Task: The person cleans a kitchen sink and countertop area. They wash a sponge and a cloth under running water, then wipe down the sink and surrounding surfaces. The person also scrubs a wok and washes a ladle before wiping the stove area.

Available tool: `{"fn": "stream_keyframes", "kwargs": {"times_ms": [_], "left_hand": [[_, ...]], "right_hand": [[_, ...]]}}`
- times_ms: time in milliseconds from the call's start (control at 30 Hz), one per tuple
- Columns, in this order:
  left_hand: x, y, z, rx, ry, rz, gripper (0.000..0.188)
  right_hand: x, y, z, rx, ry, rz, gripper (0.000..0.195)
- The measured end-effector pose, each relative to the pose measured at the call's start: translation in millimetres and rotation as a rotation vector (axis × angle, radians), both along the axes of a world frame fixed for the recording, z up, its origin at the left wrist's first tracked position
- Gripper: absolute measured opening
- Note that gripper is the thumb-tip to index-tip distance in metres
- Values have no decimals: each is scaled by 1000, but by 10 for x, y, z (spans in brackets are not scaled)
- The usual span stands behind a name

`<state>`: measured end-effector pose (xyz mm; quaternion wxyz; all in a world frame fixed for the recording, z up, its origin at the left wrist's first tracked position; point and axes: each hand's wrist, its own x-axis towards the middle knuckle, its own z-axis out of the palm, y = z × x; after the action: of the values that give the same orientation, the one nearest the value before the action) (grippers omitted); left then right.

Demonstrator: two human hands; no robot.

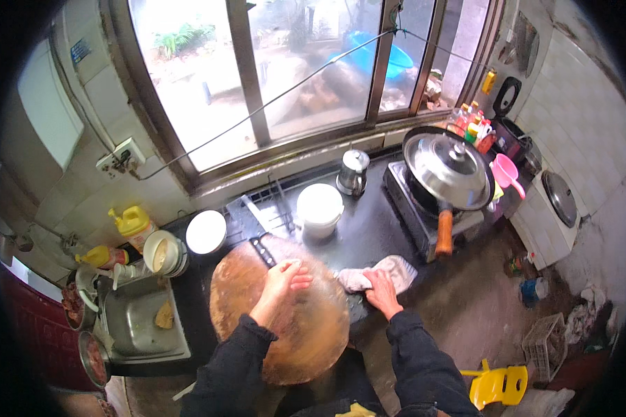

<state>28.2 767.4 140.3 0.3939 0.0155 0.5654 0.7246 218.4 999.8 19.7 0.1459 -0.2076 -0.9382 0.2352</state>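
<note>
My right hand (382,293) grips a pale, bunched cloth (400,271) on the counter, just right of the chopping board. Over the large round wooden chopping board (302,339), my left hand (287,281) is loosely curled with nothing visible in it. Close to its fingers lies the black riveted handle (263,252) of a kitchen knife, whose wide blade (242,211) reaches past the board's far edge. A white lidded plastic tub (320,208) stands behind the board.
A wok with a metal lid (451,164) sits on a gas stove (412,208), its wooden handle (445,234) jutting toward me. To the left are a steel sink (141,323), stacked bowls (164,253) and a white bowl (206,232). A metal pot (352,172) stands near the window.
</note>
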Motion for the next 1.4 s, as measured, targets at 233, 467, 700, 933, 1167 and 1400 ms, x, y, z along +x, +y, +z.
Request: {"fn": "stream_keyframes", "kwargs": {"times_ms": [233,467,700,933,1167,1400], "left_hand": [[-721,929,-510,9,-234,300,85],[-831,1275,-528,-47,-173,317,51],[-791,1141,-666,27,-145,378,35],[-474,780,-98,257,-238,246,40],[-93,-143,822,232,-41,370,66],[133,-697,851,254,-72,557,65]], "right_hand": [[-763,936,707,56,-46,-220,68],[-1366,1224,318,165,-219,-145,50],[-1038,877,9,-224,18,202,35],[-1669,833,328,-334,213,-209,45],[-2951,501,470,110,360,130,53],[-3489,626,247,82,-133,243,49]]}}
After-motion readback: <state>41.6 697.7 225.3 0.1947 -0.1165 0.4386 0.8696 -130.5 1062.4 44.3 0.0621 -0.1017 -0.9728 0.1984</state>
